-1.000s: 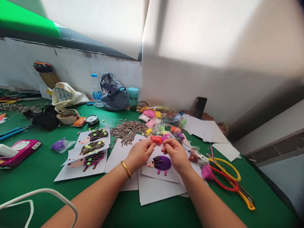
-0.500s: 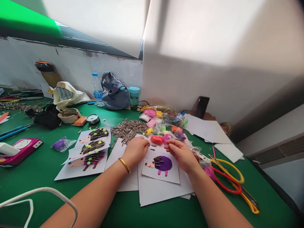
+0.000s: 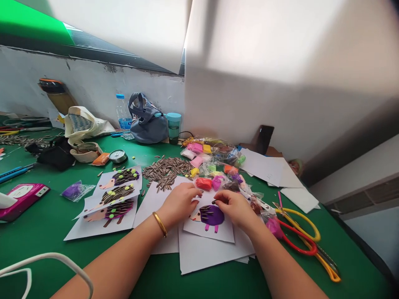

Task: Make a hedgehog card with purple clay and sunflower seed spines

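A hedgehog picture [image 3: 190, 225] lies on white paper, with a purple clay body [image 3: 215, 216], pink legs and several striped sunflower seeds stuck in its front part. My right hand [image 3: 235, 207] pinches a sunflower seed [image 3: 214, 202] between thumb and fingertip, just above the body's upper edge. At the picture's upper left is my left hand [image 3: 181, 202], its thumb and forefinger apart beside the hedgehog's head; no seed shows clearly between them. A heap of sunflower seeds [image 3: 168, 168] lies behind it, partly on the paper.
Finished-looking hedgehog pictures [image 3: 116, 199] overlap at left. Packets of coloured clay [image 3: 204, 183] crowd the back. Scissors [image 3: 299, 236] with yellow and red handles lie at right. A white cable [image 3: 59, 256] loops at front left. A bottle [image 3: 124, 118], bag [image 3: 148, 122] and cup [image 3: 173, 126] stand by the wall.
My right hand has moved down and slightly left toward the purple body with the sunflower seed. My left thumb and forefinger have parted, and that hand is lower. The view has shifted slightly.
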{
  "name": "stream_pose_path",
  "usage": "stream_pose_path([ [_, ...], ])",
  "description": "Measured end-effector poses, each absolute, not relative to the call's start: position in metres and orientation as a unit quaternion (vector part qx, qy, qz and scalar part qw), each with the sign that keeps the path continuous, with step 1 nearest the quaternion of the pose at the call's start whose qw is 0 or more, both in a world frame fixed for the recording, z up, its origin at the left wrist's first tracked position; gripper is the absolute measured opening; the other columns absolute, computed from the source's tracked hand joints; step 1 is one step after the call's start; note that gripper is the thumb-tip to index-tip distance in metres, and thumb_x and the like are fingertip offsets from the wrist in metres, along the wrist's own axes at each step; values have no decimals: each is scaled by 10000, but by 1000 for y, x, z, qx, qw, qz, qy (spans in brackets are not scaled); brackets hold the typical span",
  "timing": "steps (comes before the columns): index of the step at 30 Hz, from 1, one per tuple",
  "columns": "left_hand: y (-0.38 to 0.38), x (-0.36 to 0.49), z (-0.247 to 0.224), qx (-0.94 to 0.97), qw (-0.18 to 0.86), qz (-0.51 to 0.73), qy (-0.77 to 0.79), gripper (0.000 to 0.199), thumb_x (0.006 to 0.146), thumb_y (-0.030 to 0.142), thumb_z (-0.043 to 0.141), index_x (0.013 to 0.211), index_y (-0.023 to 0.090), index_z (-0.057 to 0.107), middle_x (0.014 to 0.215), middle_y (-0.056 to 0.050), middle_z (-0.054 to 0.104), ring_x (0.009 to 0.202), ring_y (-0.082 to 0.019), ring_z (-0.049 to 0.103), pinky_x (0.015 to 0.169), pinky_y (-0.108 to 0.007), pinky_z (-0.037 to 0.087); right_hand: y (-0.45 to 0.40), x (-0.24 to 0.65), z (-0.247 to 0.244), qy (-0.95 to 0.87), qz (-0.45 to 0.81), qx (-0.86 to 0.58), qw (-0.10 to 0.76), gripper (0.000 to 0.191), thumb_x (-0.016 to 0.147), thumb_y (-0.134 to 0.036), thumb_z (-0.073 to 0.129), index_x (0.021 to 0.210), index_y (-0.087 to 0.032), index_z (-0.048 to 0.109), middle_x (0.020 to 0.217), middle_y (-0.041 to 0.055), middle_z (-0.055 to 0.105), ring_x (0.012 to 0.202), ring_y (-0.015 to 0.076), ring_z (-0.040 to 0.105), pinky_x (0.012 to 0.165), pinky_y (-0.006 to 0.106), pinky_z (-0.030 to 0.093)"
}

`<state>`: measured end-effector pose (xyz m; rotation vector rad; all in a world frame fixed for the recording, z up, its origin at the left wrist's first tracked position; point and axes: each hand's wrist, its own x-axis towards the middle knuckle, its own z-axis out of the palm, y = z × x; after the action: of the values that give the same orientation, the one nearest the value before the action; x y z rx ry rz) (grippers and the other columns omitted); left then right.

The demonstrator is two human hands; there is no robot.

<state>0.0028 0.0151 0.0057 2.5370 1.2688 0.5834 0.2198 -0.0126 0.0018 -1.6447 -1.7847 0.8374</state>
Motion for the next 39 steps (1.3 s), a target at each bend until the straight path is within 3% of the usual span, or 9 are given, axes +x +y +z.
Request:
stream_pose_path([
  [14, 10, 5, 5, 893, 149, 124, 407, 298, 820, 123, 546, 1006, 256, 737, 931, -52, 692, 889, -211, 625, 776, -298, 464, -13, 217, -3, -728, 237, -596, 243, 192, 782, -178, 593, 869, -264, 740, 826, 2, 746, 733, 180, 668, 643, 268, 476],
  [21, 8, 5, 4, 896, 134, 113, 408, 322, 824, 133, 532, 1019, 283, 740, 912, -47, 681, 883, -215, 623, 759, -299, 461, -10, 218, -6, -742, 223, -591, 225, 189, 803, -192, 598, 888, -263, 751, 919, 20, 728, 860, 208, 656, 754, 309, 486],
  [39, 8, 5, 2, 900, 124, 101, 405, 329, 819, 122, 538, 1016, 290, 740, 904, -43, 670, 885, -212, 618, 768, -306, 473, -11, 215, -2, -749, 238, -595, 167, 225, 832, -216, 560, 951, -253, 749, 965, 21, 716, 896, 187, 632, 789, 276, 454],
])
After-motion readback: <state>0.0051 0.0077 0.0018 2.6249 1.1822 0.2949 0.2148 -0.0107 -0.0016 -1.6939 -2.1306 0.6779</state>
